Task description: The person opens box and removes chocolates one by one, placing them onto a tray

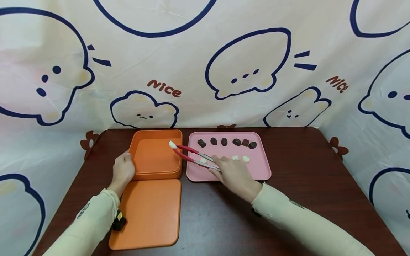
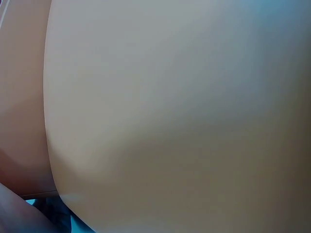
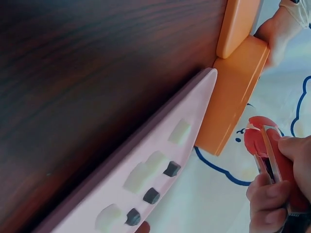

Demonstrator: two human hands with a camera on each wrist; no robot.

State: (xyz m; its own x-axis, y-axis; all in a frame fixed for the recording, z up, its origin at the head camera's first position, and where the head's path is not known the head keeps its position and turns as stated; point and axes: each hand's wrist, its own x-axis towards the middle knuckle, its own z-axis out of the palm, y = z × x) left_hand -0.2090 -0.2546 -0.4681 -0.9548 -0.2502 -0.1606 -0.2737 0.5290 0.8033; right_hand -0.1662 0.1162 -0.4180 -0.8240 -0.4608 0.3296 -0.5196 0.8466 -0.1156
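Note:
My right hand [image 1: 235, 174] grips a pair of tongs [image 1: 189, 154] with red tips and metal arms. The tips pinch a small white piece [image 1: 173, 144] above the right part of an orange box [image 1: 153, 156]. My left hand [image 1: 123, 169] holds the left wall of that box, its fingers partly hidden. To the box's right lies a pink tray [image 1: 262, 167], with a row of dark brown chocolates [image 1: 224, 142] along its far side and white pieces [image 1: 245, 159] nearer. In the right wrist view the tongs [image 3: 265, 143] show beyond the tray [image 3: 206, 90].
An orange lid [image 1: 150, 213] lies flat in front of the box and fills most of the left wrist view. Everything stands on a dark brown table [image 1: 298, 170]. A white cloth [image 1: 192, 64] with blue drawings hangs behind and at both sides.

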